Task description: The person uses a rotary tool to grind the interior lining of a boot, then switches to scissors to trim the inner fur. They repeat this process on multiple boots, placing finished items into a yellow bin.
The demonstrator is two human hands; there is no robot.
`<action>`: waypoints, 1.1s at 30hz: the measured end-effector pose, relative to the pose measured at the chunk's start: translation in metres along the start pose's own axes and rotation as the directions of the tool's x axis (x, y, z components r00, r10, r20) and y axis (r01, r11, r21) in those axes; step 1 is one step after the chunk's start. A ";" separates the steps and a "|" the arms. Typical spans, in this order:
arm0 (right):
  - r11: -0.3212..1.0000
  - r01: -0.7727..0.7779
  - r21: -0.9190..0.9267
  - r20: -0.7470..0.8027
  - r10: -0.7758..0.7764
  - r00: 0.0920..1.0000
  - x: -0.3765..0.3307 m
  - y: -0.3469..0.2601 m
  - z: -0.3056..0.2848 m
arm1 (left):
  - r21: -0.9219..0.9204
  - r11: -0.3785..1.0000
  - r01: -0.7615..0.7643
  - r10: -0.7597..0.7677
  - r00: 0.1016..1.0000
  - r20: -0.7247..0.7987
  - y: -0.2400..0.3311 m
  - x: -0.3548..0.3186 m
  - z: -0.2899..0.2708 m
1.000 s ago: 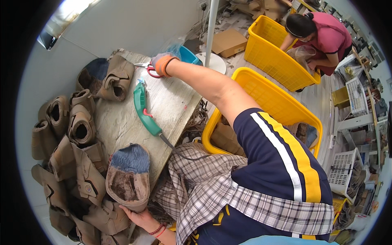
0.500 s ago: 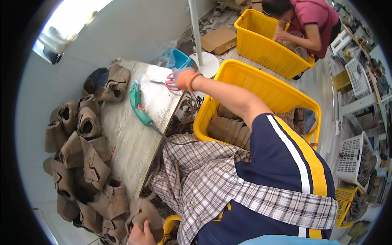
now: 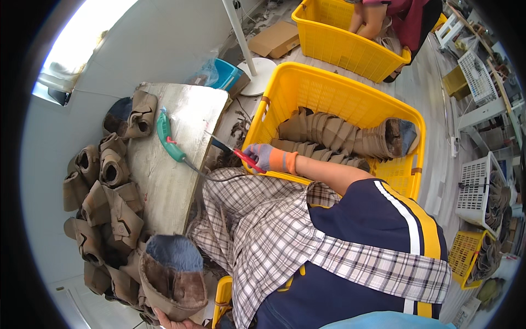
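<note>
My left hand [image 3: 176, 321], bare, grips the lower edge of a brown boot upper [image 3: 175, 279]. Its opening faces up, showing brown furry lining and a blue-grey furry patch. My right hand [image 3: 264, 157], in a grey and orange glove, is closed round the red handles of a pair of scissors [image 3: 239, 153]. The blades point left, over the near edge of the worktable [image 3: 164, 192]. On that table lies a teal hand-held power tool [image 3: 170, 140] with a red switch and a dark cable. Similar brown boot uppers [image 3: 118, 214] are heaped along the table's left side.
A yellow crate [image 3: 329, 82] holding stacked brown uppers stands right of the table. Behind it a co-worker reaches into another yellow crate [image 3: 350, 49]. A white pole [image 3: 241, 38], blue bin [image 3: 224, 74] and cardboard [image 3: 274, 39] are at the back. White racks [image 3: 474, 192] line the right.
My right hand has drawn back from the table's far end, bringing the scissors towards me. My left hand has turned the boot upper so its furry inside shows. The view has shifted a little.
</note>
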State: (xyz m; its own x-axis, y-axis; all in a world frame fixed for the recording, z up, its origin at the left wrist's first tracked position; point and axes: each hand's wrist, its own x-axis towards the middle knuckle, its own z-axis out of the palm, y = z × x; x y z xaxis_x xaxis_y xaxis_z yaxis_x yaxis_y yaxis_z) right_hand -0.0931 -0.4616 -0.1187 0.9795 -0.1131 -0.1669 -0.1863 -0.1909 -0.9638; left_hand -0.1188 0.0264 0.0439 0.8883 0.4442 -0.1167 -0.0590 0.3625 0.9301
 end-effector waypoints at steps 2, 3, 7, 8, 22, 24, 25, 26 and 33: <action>0.999 0.024 0.030 -0.028 -0.024 0.999 -0.018 -0.006 0.005 | -0.078 0.997 0.020 -0.021 1.000 -0.012 -0.014 -0.011 0.010; 0.994 0.107 0.017 -0.065 -0.105 0.992 -0.016 -0.005 0.008 | -0.083 0.996 0.034 -0.034 0.999 0.000 -0.017 -0.013 0.020; 0.993 0.102 0.061 -0.074 -0.097 0.993 -0.042 -0.052 0.027 | 0.177 0.962 -0.210 0.161 0.953 0.256 -0.077 -0.027 0.061; 0.987 0.064 0.144 -0.013 -0.063 0.998 -0.048 -0.067 0.035 | 0.186 0.970 -0.159 0.091 0.941 0.325 -0.084 -0.038 0.079; 0.923 0.319 0.218 -0.137 -0.294 0.946 -0.055 -0.089 0.027 | 0.123 0.305 -0.944 0.123 0.167 0.978 -0.217 -0.021 0.129; 0.922 0.386 -0.035 -0.159 -0.386 0.908 -0.047 -0.086 0.017 | 0.030 0.111 -0.993 -0.114 0.017 0.993 -0.230 -0.009 0.145; 0.944 0.330 -0.003 -0.187 -0.325 0.927 -0.039 -0.089 0.025 | 0.010 0.070 -0.997 -0.245 -0.007 0.970 -0.233 0.006 0.145; 0.930 0.352 -0.108 -0.191 -0.367 0.910 -0.031 -0.087 0.031 | 0.047 0.069 -0.996 -0.269 0.027 0.963 -0.232 0.025 0.142; 0.571 0.442 -0.692 -0.107 -0.687 0.719 -0.027 -0.058 0.050 | 0.199 0.089 -0.976 -0.202 0.178 0.963 -0.256 0.154 0.107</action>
State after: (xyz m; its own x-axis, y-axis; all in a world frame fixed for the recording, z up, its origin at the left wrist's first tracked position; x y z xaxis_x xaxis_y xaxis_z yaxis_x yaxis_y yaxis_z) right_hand -0.1045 -0.3985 -0.0689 0.8238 -0.0544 0.5642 0.2736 -0.8337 -0.4797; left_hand 0.0820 -0.0856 -0.1748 0.6084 -0.7834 0.1268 -0.7817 -0.5640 0.2661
